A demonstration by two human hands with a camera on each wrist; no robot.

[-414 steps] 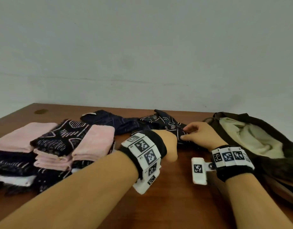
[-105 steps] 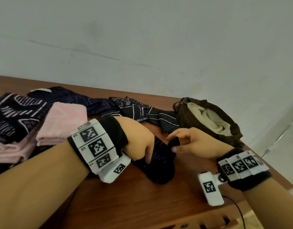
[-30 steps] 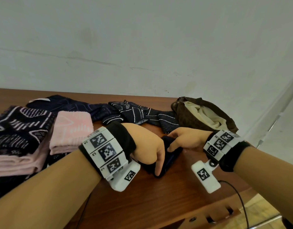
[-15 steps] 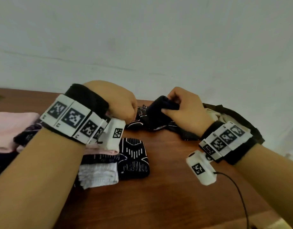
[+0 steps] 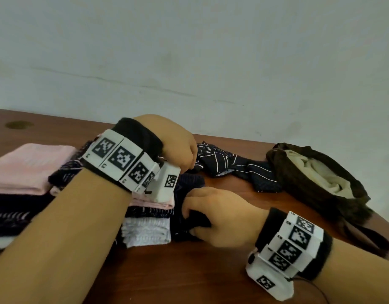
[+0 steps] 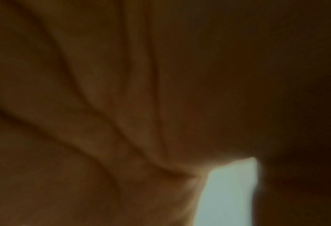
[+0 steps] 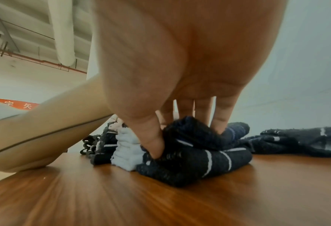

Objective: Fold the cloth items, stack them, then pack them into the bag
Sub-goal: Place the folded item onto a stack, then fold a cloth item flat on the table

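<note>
- Far left: we note the pink folded cloth [image 5: 29, 167] topping the folded stack [image 5: 24, 207]. It sits on the wooden table [image 5: 189, 277], well apart from the work.
- Left hand [image 5: 178, 148]: it hovers over the near stack [image 5: 149, 216], knuckles up. The head view hides its fingers, and the left wrist view is only a dark blur, so we cannot tell whether they are curled or holding anything.
- Centre: the dark folded cloth [image 7: 195, 152] lies on the table, touching the right side of the near stack, just beside its white bottom layer [image 7: 125, 148]. Its long axis seems to run from the near edge toward the wall.
- Right hand [image 5: 219, 218]: it comes in from the right, thumb [image 7: 153, 137] pressed into the near face and fingers [image 7: 218, 120] curled over the top, pinching the cloth between them. This hand is plainly the nearer one.
- We judge the next move turns on that sideways contact: either seat the bundle against the stack or lift it on top.
- Right of centre: unfolded dark cloths [image 5: 233, 165] lie loose on the table. The brown bag [image 5: 303, 183] stands open beyond them.
- Against half a second ago: the right hand held the bundle up in the air then; now it is down on the table beside the stack, and the left hand has come lower over it.
</note>
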